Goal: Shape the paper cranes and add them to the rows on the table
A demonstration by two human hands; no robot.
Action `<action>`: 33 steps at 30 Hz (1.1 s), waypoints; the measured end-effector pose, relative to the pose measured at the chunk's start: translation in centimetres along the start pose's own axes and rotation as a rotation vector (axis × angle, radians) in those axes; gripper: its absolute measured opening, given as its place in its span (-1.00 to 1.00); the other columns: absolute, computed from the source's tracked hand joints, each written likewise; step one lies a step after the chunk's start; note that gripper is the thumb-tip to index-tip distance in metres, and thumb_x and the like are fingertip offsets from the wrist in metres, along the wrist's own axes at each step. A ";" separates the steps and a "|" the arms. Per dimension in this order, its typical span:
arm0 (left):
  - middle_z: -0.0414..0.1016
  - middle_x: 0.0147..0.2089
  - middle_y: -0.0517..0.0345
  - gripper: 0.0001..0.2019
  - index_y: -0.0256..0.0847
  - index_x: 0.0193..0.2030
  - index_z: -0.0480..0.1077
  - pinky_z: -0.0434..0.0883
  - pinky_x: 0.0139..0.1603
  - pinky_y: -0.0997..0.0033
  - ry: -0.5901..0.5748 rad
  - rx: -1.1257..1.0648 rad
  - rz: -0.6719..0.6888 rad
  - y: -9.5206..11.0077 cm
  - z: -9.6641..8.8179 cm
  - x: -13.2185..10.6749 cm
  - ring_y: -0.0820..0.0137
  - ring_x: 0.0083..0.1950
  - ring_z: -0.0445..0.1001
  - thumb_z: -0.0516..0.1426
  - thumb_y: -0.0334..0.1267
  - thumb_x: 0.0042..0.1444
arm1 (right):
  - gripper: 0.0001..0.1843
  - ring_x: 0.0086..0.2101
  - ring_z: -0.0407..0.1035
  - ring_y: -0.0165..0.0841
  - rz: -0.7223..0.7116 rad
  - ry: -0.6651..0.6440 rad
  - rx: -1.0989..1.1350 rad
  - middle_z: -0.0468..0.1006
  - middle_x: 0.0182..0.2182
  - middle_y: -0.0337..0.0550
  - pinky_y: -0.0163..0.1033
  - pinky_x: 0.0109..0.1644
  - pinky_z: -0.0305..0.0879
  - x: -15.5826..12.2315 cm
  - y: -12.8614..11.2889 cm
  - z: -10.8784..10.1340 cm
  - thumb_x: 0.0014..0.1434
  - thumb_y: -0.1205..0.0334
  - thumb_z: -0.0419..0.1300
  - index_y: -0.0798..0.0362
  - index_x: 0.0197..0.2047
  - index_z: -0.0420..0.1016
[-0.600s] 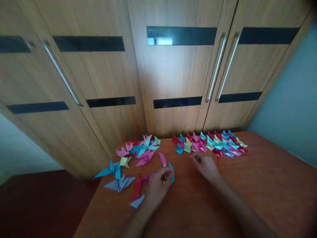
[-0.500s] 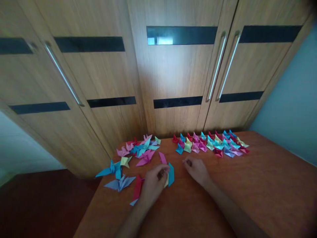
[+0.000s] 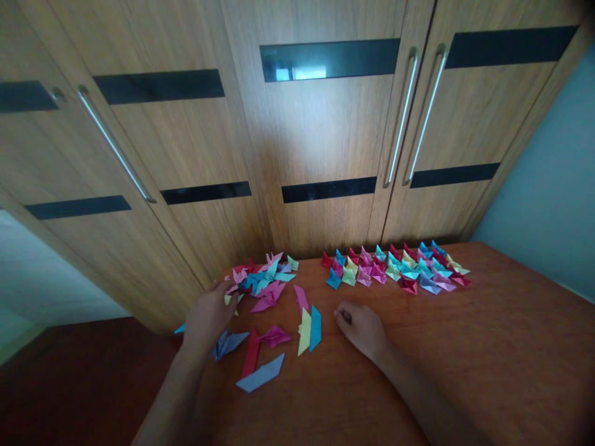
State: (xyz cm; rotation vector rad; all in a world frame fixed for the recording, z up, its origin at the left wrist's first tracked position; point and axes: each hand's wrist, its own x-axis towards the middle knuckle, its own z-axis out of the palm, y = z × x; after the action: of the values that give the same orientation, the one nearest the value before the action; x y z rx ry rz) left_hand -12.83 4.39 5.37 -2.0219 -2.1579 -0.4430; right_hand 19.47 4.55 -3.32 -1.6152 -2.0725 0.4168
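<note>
My left hand (image 3: pixel 210 314) is over the left side of the table, fingers apart around a mostly hidden pale yellow folded piece (image 3: pixel 227 300). It covers most of a blue paper crane (image 3: pixel 180 329); I see nothing held in it. Below its wrist lies a grey-blue paper crane (image 3: pixel 229 344). My right hand (image 3: pixel 362 326) rests on the table in a loose fist, holding nothing visible. Between the hands lie flat folded paper strips: pink (image 3: pixel 301 298), yellow (image 3: pixel 304 332), blue (image 3: pixel 315 328), red (image 3: pixel 251 353) and grey-blue (image 3: pixel 261 373). A magenta folded piece (image 3: pixel 275 336) touches the red strip.
A heap of paper cranes (image 3: pixel 267 282) sits at the back left of the wooden table (image 3: pixel 372 396). Rows of small folded paper pieces (image 3: pixel 393 269) stand at the back right. Behind the table rises a wooden wardrobe (image 3: pixel 320 136) with metal handles (image 3: pixel 402 118).
My left hand has moved left from the yellow and blue strips to the cranes, uncovering the magenta piece and grey-blue strip. My right hand has stayed nearly in place, its fingers curled in more.
</note>
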 end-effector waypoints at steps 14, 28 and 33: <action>0.45 0.02 -0.15 -0.60 -0.21 0.08 0.32 0.39 -0.11 0.22 -0.290 0.202 0.060 -0.6 1.0 0.0 0.09 -0.03 0.48 0.04 -0.35 0.05 | -0.78 -0.45 0.35 -0.45 -0.009 0.015 -0.013 0.52 -0.49 -0.27 -0.37 -0.41 -0.02 0.0 -0.1 -0.1 0.21 0.18 0.03 0.00 -0.41 0.42; 0.56 -0.20 0.01 -0.66 -0.24 -0.18 0.43 0.44 -0.24 0.37 -0.327 -1.540 -0.307 8.7 2.2 -4.6 0.24 -0.21 0.55 0.10 -0.01 0.07 | -0.67 -0.48 0.33 -0.44 -0.086 -0.010 0.601 0.46 -0.48 -0.23 -0.37 -0.40 0.19 -1.0 -1.8 -0.5 0.25 0.03 -0.05 0.05 -0.29 0.42; 0.54 -0.17 0.00 -0.74 -0.23 -0.23 0.47 0.42 -0.23 0.39 -0.463 -1.620 -0.185 10.0 4.0 -6.0 0.26 -0.18 0.52 0.10 -0.09 0.10 | -0.63 -0.52 0.31 -0.47 -0.071 -0.129 0.934 0.45 -0.42 -0.23 -0.40 -0.49 0.22 -1.9 -3.8 0.2 0.24 -0.04 -0.02 0.05 -0.10 0.37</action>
State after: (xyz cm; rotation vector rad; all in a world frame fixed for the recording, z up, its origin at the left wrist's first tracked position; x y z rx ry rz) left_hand -2.06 0.44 0.84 -2.5837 -2.4139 -2.6357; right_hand 16.66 1.77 -1.89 -0.9522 -1.5928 1.2553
